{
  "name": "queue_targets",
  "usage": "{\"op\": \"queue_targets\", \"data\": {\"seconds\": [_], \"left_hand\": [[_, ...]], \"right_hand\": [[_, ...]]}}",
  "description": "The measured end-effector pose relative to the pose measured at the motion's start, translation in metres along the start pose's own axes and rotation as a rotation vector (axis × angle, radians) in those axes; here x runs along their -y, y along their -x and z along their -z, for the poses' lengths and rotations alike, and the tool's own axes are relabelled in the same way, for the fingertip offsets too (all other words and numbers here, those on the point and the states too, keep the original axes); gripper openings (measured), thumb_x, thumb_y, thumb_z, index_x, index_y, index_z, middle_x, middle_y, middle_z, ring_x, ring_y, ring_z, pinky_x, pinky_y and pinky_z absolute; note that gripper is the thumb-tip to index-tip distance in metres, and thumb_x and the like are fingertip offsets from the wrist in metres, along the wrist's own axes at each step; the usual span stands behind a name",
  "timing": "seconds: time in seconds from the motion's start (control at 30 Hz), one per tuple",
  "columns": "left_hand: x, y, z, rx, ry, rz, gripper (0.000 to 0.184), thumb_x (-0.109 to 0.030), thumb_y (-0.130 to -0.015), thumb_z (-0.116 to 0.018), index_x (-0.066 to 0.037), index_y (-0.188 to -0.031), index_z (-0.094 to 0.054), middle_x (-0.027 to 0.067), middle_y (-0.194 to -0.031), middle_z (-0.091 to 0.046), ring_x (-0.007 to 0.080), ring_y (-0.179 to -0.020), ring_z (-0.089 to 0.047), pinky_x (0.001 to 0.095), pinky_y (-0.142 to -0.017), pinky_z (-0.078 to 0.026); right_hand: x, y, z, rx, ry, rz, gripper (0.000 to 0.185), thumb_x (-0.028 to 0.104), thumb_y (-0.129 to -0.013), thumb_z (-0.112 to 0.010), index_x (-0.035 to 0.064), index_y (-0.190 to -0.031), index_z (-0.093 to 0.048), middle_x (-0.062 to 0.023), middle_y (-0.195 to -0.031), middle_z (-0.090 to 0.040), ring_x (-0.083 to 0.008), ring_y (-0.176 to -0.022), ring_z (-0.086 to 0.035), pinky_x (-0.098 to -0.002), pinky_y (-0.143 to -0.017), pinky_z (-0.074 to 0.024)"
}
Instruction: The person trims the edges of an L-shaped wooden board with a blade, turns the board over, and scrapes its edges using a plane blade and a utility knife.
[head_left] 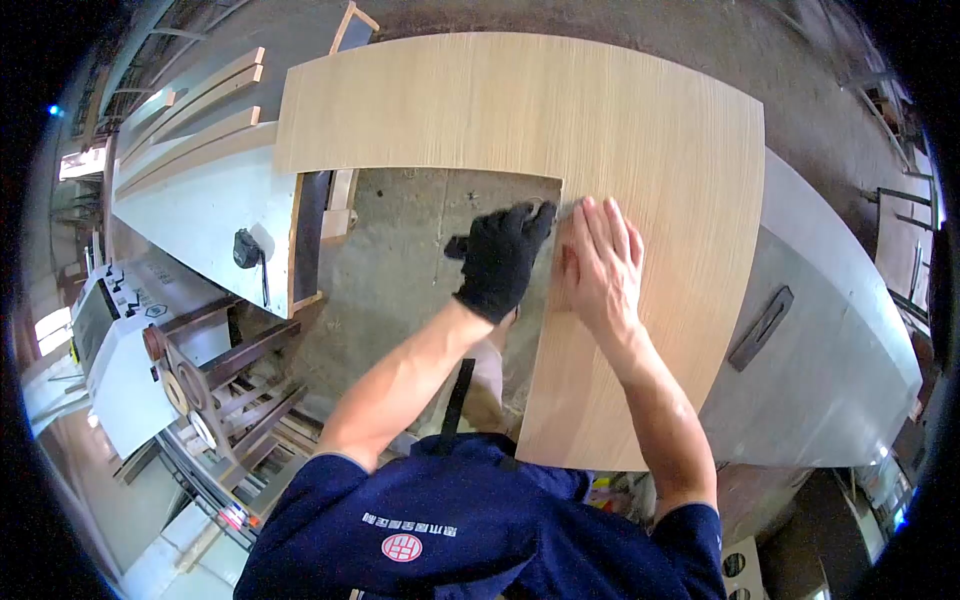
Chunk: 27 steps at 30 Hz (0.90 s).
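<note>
A large L-shaped wood-grain board [660, 130] spans the space before me, with a rectangular cut-out facing my body. My left hand [500, 255], in a black glove, is at the inner edge of the cut-out near its corner. Its fingers are curled closed; what they hold, if anything, is hidden. A dark stub sticks out at the glove's left side, and I cannot tell whether it is a thumb or a tool. Bare, my right hand [605, 255] lies flat on the board beside that edge, fingers stretched out, close to the left fingertips.
At left, a white-topped bench [190, 220] carries several wood strips [215, 145] and a small black object [246, 248]. A grey metal surface [830, 350] to the right holds a dark slotted bar [762, 328]. Lower left stands a white machine [130, 370]. Concrete floor [400, 230] shows through the cut-out.
</note>
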<state>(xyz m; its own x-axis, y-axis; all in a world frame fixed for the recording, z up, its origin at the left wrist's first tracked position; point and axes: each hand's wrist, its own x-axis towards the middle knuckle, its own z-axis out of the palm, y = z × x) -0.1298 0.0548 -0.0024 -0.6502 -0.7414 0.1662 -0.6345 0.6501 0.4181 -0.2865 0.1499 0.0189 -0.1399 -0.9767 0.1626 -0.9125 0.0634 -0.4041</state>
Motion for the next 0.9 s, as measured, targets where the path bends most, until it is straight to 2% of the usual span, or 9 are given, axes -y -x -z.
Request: {"op": "queue_targets", "data": {"seconds": [0.1, 0.2, 0.3, 0.33, 0.47, 0.57, 0.73, 0.83, 0.9], "left_hand": [[-0.008, -0.01, 0.01, 0.036, -0.223, -0.011, 0.041, -0.015, -0.092, -0.064, -0.008, -0.133, -0.065, 0.0179, -0.117, -0.07, 0.0345, -0.101, -0.069, 0.0471, -0.085, -0.054], [-0.008, -0.023, 0.012, 0.073, -0.066, 0.065, 0.045, -0.014, -0.092, -0.064, -0.009, -0.137, -0.063, 0.0176, -0.119, -0.068, 0.0352, -0.101, -0.068, 0.0485, -0.082, -0.053], [-0.01, -0.005, 0.007, 0.058, -0.218, 0.009, 0.045, -0.014, -0.092, -0.063, -0.009, -0.136, -0.062, 0.0179, -0.119, -0.069, 0.0351, -0.1, -0.068, 0.0472, -0.081, -0.053], [-0.006, -0.011, 0.004, -0.056, -0.238, -0.044, 0.04, -0.018, -0.092, -0.06, -0.013, -0.131, -0.062, 0.0095, -0.106, -0.068, 0.0277, -0.088, -0.067, 0.0436, -0.072, -0.051], [-0.006, -0.023, -0.003, -0.047, -0.172, 0.08, 0.042, -0.016, -0.091, -0.059, -0.013, -0.132, -0.062, 0.0091, -0.103, -0.067, 0.0275, -0.087, -0.067, 0.044, -0.07, -0.052], [-0.012, -0.016, 0.002, 0.037, -0.173, 0.063, 0.043, -0.013, -0.092, -0.06, -0.007, -0.135, -0.062, 0.0173, -0.111, -0.071, 0.0347, -0.091, -0.07, 0.0461, -0.077, -0.055], [-0.006, -0.015, 0.019, 0.014, -0.107, 0.281, 0.043, -0.014, -0.093, -0.06, -0.009, -0.136, -0.062, 0.017, -0.111, -0.069, 0.0344, -0.099, -0.066, 0.0467, -0.083, -0.052], [0.003, -0.005, -0.003, -0.112, -0.262, 0.18, 0.04, -0.013, -0.092, -0.059, -0.013, -0.131, -0.063, 0.0113, -0.096, -0.066, 0.029, -0.084, -0.067, 0.0444, -0.069, -0.052], [-0.004, -0.009, -0.005, -0.156, -0.169, 0.147, 0.042, -0.012, -0.091, -0.059, -0.011, -0.133, -0.061, 0.0118, -0.098, -0.065, 0.0289, -0.084, -0.067, 0.0447, -0.069, -0.052]], "right_hand": [[-0.003, -0.014, 0.004, -0.004, 0.01, -0.001, 0.057, 0.012, -0.09, -0.065, 0.0005, -0.145, -0.054, -0.0135, -0.154, -0.05, -0.0321, -0.149, -0.036, -0.0495, -0.12, -0.0261], [-0.008, -0.03, 0.001, -0.039, 0.028, 0.013, 0.058, 0.014, -0.088, -0.066, 0.0014, -0.144, -0.054, -0.0131, -0.155, -0.049, -0.0311, -0.149, -0.036, -0.0493, -0.121, -0.0262], [-0.008, -0.015, -0.001, -0.001, 0.034, 0.022, 0.056, 0.013, -0.089, -0.065, 0.0009, -0.143, -0.054, -0.0132, -0.154, -0.05, -0.0311, -0.149, -0.037, -0.0488, -0.121, -0.0261], [-0.008, -0.023, 0.001, -0.036, -0.002, 0.033, 0.057, 0.011, -0.089, -0.064, 0.001, -0.144, -0.054, -0.0133, -0.154, -0.05, -0.0309, -0.149, -0.037, -0.0489, -0.121, -0.0261], [-0.011, -0.038, 0.001, -0.002, 0.023, 0.048, 0.062, 0.01, -0.088, -0.066, 0.0013, -0.147, -0.051, -0.0134, -0.156, -0.048, -0.0313, -0.149, -0.036, -0.0492, -0.121, -0.0255], [-0.012, -0.027, 0.004, 0.0, 0.057, 0.046, 0.06, 0.012, -0.089, -0.066, 0.0014, -0.147, -0.051, -0.0132, -0.156, -0.048, -0.0312, -0.149, -0.036, -0.0484, -0.121, -0.0257], [0.006, -0.057, -0.013, 0.003, -0.031, 0.117, 0.059, 0.014, -0.091, -0.066, 0.0008, -0.147, -0.051, -0.013, -0.154, -0.05, -0.0336, -0.149, -0.035, -0.0498, -0.121, -0.0257], [0.011, -0.057, -0.002, 0.06, 0.032, 0.104, 0.059, 0.012, -0.089, -0.067, 0.0008, -0.145, -0.052, -0.0133, -0.153, -0.051, -0.0334, -0.149, -0.036, -0.0498, -0.12, -0.0268], [0.007, -0.056, 0.0, 0.005, 0.046, 0.129, 0.059, 0.008, -0.086, -0.068, 0.0014, -0.143, -0.055, -0.0131, -0.152, -0.052, -0.033, -0.148, -0.037, -0.05, -0.119, -0.0281]]}}
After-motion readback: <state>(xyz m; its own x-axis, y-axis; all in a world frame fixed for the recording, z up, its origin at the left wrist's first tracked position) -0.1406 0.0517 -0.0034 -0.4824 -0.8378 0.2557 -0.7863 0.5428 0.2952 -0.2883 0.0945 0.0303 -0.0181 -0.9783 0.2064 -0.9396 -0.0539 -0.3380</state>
